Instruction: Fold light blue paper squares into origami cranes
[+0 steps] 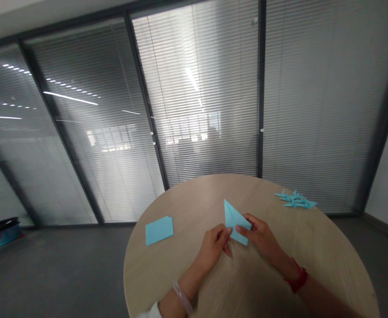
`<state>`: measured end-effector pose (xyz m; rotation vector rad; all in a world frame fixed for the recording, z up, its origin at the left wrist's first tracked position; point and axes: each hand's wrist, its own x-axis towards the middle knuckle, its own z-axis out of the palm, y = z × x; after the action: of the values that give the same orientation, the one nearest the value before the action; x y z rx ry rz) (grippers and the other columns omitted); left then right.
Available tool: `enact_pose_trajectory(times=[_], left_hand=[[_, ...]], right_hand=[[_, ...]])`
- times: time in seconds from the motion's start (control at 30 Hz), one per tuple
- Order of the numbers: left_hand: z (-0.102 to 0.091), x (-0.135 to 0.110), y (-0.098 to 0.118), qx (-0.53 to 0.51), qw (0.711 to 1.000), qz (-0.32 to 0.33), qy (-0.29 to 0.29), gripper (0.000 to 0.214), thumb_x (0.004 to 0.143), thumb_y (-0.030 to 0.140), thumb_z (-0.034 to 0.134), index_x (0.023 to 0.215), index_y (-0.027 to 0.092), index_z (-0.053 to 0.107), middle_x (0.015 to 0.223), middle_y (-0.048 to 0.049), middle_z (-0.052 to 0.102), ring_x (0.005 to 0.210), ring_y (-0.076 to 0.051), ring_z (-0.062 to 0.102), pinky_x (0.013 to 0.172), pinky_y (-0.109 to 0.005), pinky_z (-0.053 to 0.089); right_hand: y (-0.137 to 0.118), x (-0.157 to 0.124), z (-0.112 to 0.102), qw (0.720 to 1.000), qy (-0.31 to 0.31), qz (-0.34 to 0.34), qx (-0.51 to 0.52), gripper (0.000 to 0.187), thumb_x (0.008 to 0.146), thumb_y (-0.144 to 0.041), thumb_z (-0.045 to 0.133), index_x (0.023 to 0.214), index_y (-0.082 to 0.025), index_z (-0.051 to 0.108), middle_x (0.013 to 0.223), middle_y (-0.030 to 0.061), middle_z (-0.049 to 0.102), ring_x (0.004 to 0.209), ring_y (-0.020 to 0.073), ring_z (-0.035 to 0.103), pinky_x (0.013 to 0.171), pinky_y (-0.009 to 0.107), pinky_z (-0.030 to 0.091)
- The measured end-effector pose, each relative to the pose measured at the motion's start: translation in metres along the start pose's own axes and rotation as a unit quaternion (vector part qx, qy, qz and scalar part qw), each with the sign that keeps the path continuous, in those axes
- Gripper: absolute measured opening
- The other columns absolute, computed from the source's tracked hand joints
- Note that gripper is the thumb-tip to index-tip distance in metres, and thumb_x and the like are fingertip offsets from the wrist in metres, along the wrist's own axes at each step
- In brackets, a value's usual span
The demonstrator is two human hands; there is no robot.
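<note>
You held a folded light-blue paper triangle (pixel 235 223) up off the round wooden desk (pixel 280 282), its sharp point aimed away from you. Your left hand (pixel 212 248) and right hand (pixel 260 236) came in from either side, forearms angled toward each other and wrists low near the desk. Your left fingers (pixel 223 236) were curled closely at the paper's near edge, while your right fingers (pixel 243 228) pinched narrowly on its side. That two-sided grip appeared to keep the layers aligned and the paper steady between your hands.

A translucent bangle (pixel 182 297) circled your left wrist, and a red band (pixel 296 276) circled your right. A flat square of light-blue paper (pixel 160 230) lay to your left on the desk, within easy reach. A small cluster of folded light-blue paper figures (pixel 295 199) sat near the far right rim, set apart from your working area.
</note>
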<state>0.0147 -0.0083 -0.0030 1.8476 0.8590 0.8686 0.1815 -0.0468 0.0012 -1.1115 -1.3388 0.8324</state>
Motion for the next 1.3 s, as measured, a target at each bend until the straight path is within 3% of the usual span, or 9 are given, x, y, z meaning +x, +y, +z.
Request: enact_pose_trajectory(times=[0.2,0.33,0.43,0.53,0.7,1.0,1.3], left_hand=[[-0.0019,-0.0013,0.0022,0.008,1.000,0.016,0.009,0.041,0.084,0.055,0.047,0.065,0.019,0.046,0.048,0.0042,0.052,0.045,-0.012,0.053,0.053,-0.023,0.040],[-0.0007,-0.0013,0.0036,0.017,1.000,0.019,0.010,0.030,0.080,0.045,0.059,0.070,0.018,0.049,0.050,0.0050,0.053,0.048,-0.011,0.054,0.052,-0.021,0.039],[0.0015,-0.0008,0.0045,-0.026,0.999,0.018,0.008,0.027,0.074,0.036,0.066,0.090,0.018,0.054,0.060,0.0046,0.056,0.054,-0.013,0.060,0.052,-0.022,0.045],[0.0021,-0.0005,0.0052,-0.076,0.996,0.034,0.024,0.043,0.073,0.029,0.066,0.112,0.020,0.049,0.073,0.0024,0.059,0.061,-0.014,0.062,0.052,-0.024,0.051],[0.0000,-0.0008,0.0040,-0.105,0.992,0.063,0.039,0.055,0.076,0.024,0.063,0.128,0.023,0.044,0.081,0.0019,0.056,0.064,-0.013,0.063,0.053,-0.024,0.055],[-0.0004,0.0005,0.0009,-0.114,0.991,0.062,0.039,0.053,0.081,0.029,0.059,0.131,0.024,0.046,0.085,0.0003,0.054,0.062,-0.012,0.063,0.051,-0.022,0.053],[-0.0037,0.0009,0.0010,-0.064,0.993,0.072,0.073,0.041,0.086,0.041,0.050,0.116,0.014,0.058,0.075,-0.0014,0.057,0.056,-0.012,0.058,0.050,-0.023,0.052]], right_hand=[[-0.0011,-0.0003,0.0008,1.000,0.009,-0.007,0.001,0.035,0.069,-0.049,0.067,0.084,-0.017,0.062,0.071,0.0001,0.062,0.063,0.0156,0.054,0.058,0.025,0.043],[0.0006,0.0003,-0.0002,1.000,0.016,-0.021,-0.012,0.033,0.070,-0.047,0.067,0.082,-0.017,0.063,0.068,-0.0010,0.061,0.060,0.0146,0.053,0.056,0.024,0.041],[0.0025,0.0006,-0.0007,0.999,0.017,-0.023,-0.016,0.032,0.071,-0.047,0.067,0.083,-0.017,0.064,0.069,-0.0011,0.062,0.060,0.0145,0.053,0.056,0.024,0.042],[0.0039,0.0007,-0.0006,1.000,0.017,-0.023,-0.010,0.033,0.072,-0.046,0.067,0.085,-0.016,0.064,0.071,-0.0004,0.063,0.061,0.0149,0.054,0.057,0.024,0.042],[0.0030,0.0006,0.0005,1.000,0.011,-0.019,0.013,0.038,0.070,-0.050,0.069,0.086,-0.016,0.064,0.074,0.0022,0.065,0.066,0.0177,0.058,0.059,0.026,0.045],[0.0041,0.0013,0.0010,0.999,0.011,-0.004,0.045,0.040,0.075,-0.057,0.060,0.078,-0.017,0.061,0.070,0.0019,0.063,0.064,0.0177,0.057,0.061,0.028,0.045],[0.0027,0.0024,0.0034,0.996,-0.022,0.021,0.083,0.044,0.067,-0.056,0.067,0.084,-0.016,0.066,0.076,0.0070,0.070,0.073,0.0247,0.065,0.070,0.035,0.050]])
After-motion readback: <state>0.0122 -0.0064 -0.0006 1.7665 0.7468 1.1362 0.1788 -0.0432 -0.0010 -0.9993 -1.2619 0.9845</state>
